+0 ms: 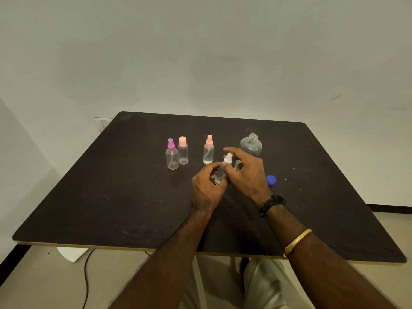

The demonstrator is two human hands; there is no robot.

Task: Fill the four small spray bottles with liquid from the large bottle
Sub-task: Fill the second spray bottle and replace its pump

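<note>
Fingers (211, 171) of the left hand (206, 190) are being curled round the clear body of a small spray bottle (220, 175), which is being held tilted; whether its base is touching the table (89, 197) cannot be told. Its white spray head (229, 159) is being pinched by the bent fingers (234, 151) of the right hand (248, 175). Beyond and left of the fingers, a purple-topped bottle (172, 158), a pink-capped bottle (183, 152) just beside it and a pink-sprayer bottle (209, 153) are being left standing upright. Behind the right fingers, the uncapped large bottle (251, 144) is being partly hidden. Just right of that hand, a blue cap (271, 179) is being left on the table.
</note>
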